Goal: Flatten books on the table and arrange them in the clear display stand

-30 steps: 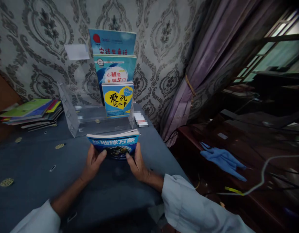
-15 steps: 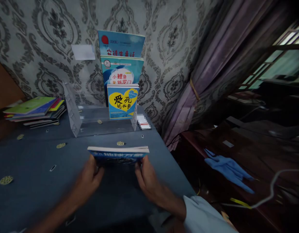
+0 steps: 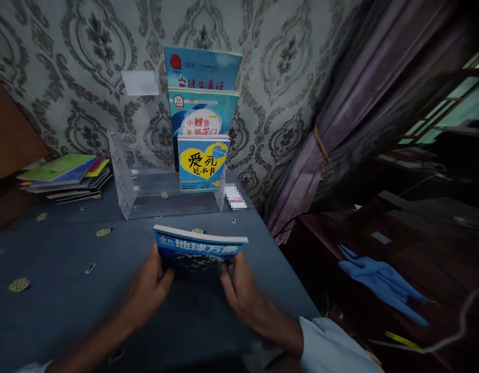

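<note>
A dark blue book point(image 3: 200, 251) with white Chinese lettering is held up off the table, its top edge tilted away from me. My left hand point(image 3: 154, 274) grips its left side and my right hand point(image 3: 239, 282) its right side, thumbs on the cover. Beyond it stands a clear acrylic book rack point(image 3: 120, 176). On the rack's right side, a blue book with a yellow heart point(image 3: 202, 163) is in front. Behind that rise a teal book point(image 3: 202, 111) and a taller blue book point(image 3: 204, 67). The rack's left part shows no books.
A stack of thin books point(image 3: 64, 176) lies at the table's back left. Right of the table point(image 3: 68, 290), a blue cloth-like item point(image 3: 382, 280) lies on a dark red surface, near a cable. A purple curtain point(image 3: 301, 166) hangs by the patterned wall.
The held book has tipped so that more of its cover shows, and its left end has risen. The view has shifted slightly left, moving the scene rightward.
</note>
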Demonstrator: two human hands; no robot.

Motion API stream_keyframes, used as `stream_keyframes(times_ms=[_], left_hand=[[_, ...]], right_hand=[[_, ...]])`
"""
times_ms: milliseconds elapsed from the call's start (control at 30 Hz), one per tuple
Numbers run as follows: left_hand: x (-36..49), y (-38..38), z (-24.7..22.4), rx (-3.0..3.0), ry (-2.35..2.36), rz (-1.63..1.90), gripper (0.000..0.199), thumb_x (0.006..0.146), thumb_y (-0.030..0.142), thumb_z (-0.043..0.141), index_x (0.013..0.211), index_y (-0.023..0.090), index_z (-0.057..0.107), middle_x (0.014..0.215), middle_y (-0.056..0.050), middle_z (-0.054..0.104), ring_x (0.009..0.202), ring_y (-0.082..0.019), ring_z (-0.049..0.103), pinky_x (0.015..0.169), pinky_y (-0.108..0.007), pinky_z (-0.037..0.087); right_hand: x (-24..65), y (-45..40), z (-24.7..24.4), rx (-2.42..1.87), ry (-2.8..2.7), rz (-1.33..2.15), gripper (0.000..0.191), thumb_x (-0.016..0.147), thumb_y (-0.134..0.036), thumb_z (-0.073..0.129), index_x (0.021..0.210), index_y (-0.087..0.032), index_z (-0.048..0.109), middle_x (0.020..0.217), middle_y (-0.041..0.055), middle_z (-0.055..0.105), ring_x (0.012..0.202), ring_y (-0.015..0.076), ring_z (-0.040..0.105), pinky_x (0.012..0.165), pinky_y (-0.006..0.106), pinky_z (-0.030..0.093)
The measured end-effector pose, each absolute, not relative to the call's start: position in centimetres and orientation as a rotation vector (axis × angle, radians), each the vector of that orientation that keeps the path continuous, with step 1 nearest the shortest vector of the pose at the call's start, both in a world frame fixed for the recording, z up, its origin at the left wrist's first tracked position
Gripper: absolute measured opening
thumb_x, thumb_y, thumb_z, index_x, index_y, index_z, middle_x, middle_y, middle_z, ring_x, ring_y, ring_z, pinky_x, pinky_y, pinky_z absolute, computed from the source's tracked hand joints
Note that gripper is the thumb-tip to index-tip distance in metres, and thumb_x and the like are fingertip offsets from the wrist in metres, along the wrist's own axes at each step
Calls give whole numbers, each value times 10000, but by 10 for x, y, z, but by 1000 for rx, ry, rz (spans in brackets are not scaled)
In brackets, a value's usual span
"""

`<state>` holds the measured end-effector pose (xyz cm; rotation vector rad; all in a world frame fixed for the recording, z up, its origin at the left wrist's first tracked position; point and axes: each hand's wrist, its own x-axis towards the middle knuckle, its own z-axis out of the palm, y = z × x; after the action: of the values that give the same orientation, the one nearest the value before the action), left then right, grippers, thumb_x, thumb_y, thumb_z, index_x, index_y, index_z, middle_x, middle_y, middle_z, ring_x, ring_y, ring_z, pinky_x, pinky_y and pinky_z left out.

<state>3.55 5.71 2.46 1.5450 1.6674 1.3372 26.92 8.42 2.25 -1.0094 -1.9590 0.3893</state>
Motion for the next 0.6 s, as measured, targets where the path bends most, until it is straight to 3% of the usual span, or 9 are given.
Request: stream_keyframes(times_ms=[133, 267, 400, 600], left_hand=[[36, 82, 41, 1613, 1740, 1259, 687, 764, 319, 542, 1425, 146, 475, 634, 55, 473, 593, -203, 495, 629, -340, 468], [41, 121, 72, 1756, 1735, 1275, 651, 745, 276, 542, 1369, 92, 504, 649, 27, 478, 633, -212, 515, 704, -366, 490], [43, 165, 102, 1898, 1788, 1334, 704, 749, 248, 556, 1418, 72, 425, 651, 29, 486, 674, -223, 561, 749, -379, 511], [53, 214, 119, 2062, 1851, 1372, 592, 765, 129, 506, 1351, 90, 436, 764, -30, 591, 803, -271, 651, 838, -420, 533]], right_hand=[[262, 113, 33, -971, -1910, 383, 100, 971, -206, 391, 1009, -252, 470, 778, 31, 615, 672, 221, 622, 614, 345, 494], [258, 157, 53, -1023, -1829, 345, 92, 942, -245, 437, 1030, -244, 463, 762, 24, 594, 642, 229, 570, 611, 356, 447], [255, 206, 73, -976, -1789, 271, 120, 935, -247, 446, 1053, -227, 457, 823, 38, 593, 696, 222, 575, 654, 370, 479], [252, 259, 80, -927, -1731, 220, 159, 946, -244, 417, 1100, -224, 452, 934, 80, 611, 768, 240, 590, 736, 432, 534]])
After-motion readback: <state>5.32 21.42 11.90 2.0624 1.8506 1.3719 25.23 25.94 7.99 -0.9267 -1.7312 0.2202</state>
